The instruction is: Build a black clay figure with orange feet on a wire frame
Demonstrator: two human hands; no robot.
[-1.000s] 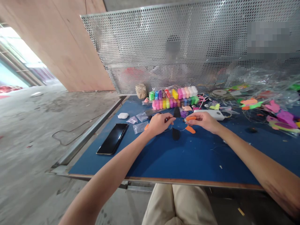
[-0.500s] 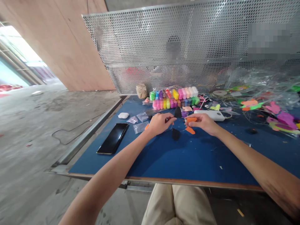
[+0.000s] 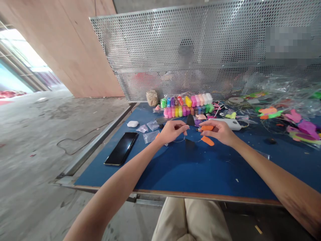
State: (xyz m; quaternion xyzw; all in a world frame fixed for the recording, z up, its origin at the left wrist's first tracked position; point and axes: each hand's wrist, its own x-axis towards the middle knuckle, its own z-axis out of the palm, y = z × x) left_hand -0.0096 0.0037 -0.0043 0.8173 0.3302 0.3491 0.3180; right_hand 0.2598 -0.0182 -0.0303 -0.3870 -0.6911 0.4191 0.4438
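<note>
Over the blue table, my left hand is closed in a pinch, with a thin pale string at its fingertips. Below those fingers hangs a dark triangular piece joined to the string. My right hand is closed on an orange foam-like piece, held between thumb and fingers. Just under its thumb a second orange piece dangles from the same string. Another black piece lies on the table beyond the gap between my hands.
A black phone, a white earbud case and small clear bags lie at left. Behind my hands are rows of coloured clay packs, a white power strip and a perforated metal panel. Colourful foam cutouts crowd the right.
The lower orange piece has swung slightly right and the dark triangle has shifted a little under my left fingers. Both hands keep nearly the same place, my right moving slightly right.
</note>
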